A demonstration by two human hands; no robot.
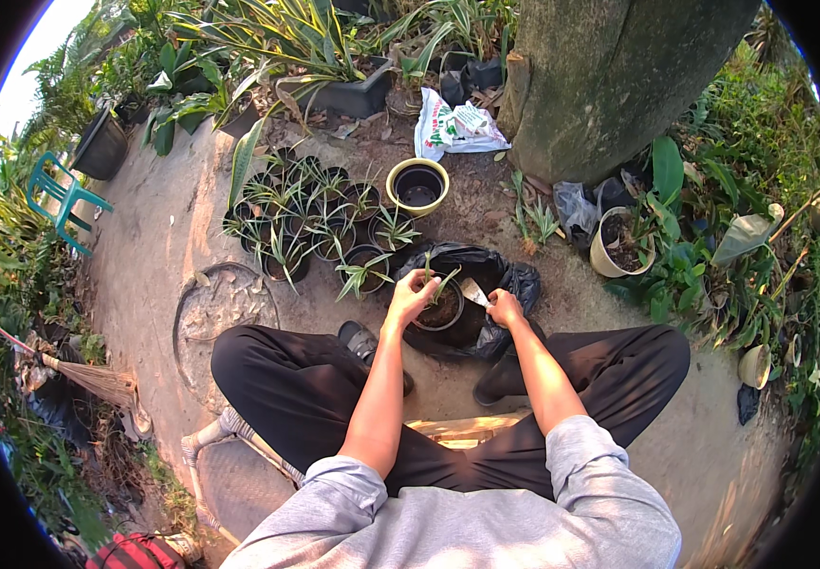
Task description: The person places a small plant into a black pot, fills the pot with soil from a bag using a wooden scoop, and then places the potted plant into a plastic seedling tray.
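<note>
My left hand [411, 297] is closed at the upper left rim of a small round pot, its fingers around a small green plant [440, 284]. Brown soil [441, 311] fills the pot [440, 327]. My right hand [504, 308] grips a small trowel [474, 292], whose pale blade points toward the pot's right side. Pot and trowel are over an open black plastic bag [467, 258] on the ground between my feet. My right fingers hide the trowel's handle, and the plant's base is partly hidden.
Several black pots with spiky seedlings [310, 213] stand ahead to the left, beside a yellow-rimmed pot [417, 186]. Loose seedlings [535, 223] lie ahead to the right. A white sack [452, 128] rests near a tree trunk [618, 85]. A cream pot [621, 245] stands at right.
</note>
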